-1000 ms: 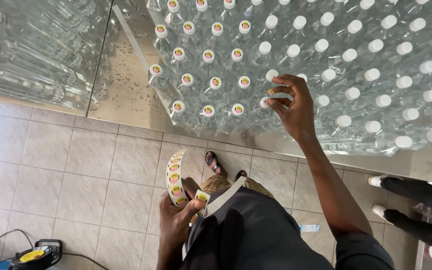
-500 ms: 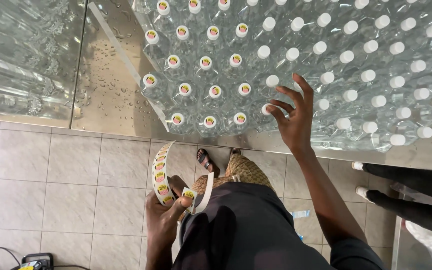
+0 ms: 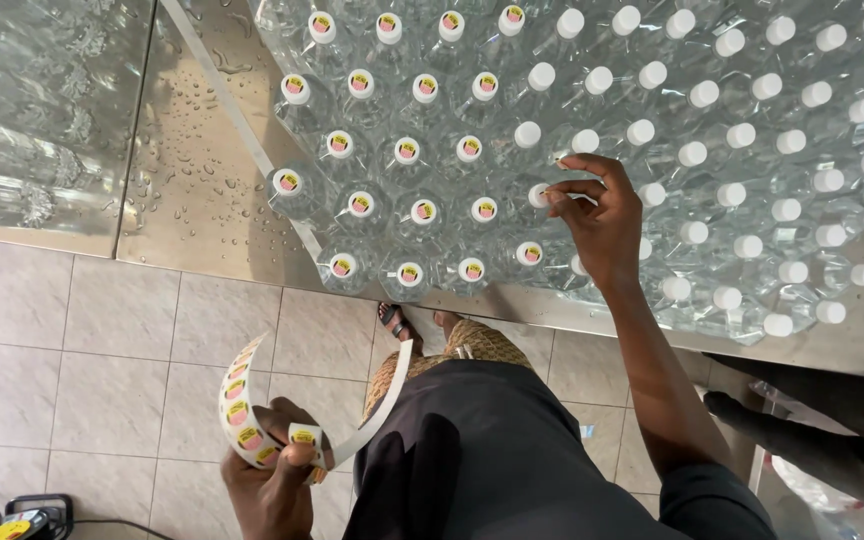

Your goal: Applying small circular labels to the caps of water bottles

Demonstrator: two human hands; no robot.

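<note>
The right hand rests over the packed bottles on the wet steel bench, its grip narrow: thumb and forefinger pinch together at a bottle cap in the third row from the near edge, and whether a sticker sits between the fingertips cannot be told. The left hand hangs low over the tiled floor, its grip closed on a curled sticker strip, with the thumb pressing one round label against the backing. Caps to the left of the right hand already carry round yellow-and-pink stickers; caps to the right are plain white. Good placement calls for a sticker centred on the cap and pressed flat with a fingertip, the other fingers lifted clear of neighbouring caps so that no bottle tilts. The bottles stand touching one another, so there is no room between them and all hand travel has to pass above cap height. The near bench edge lies just beside the front row, and front-row bottles could be pushed off it by a downward or outward shove. Open room exists below the bench on the person's left side; on the right, another person's dark shoe and leg stand near.
</note>
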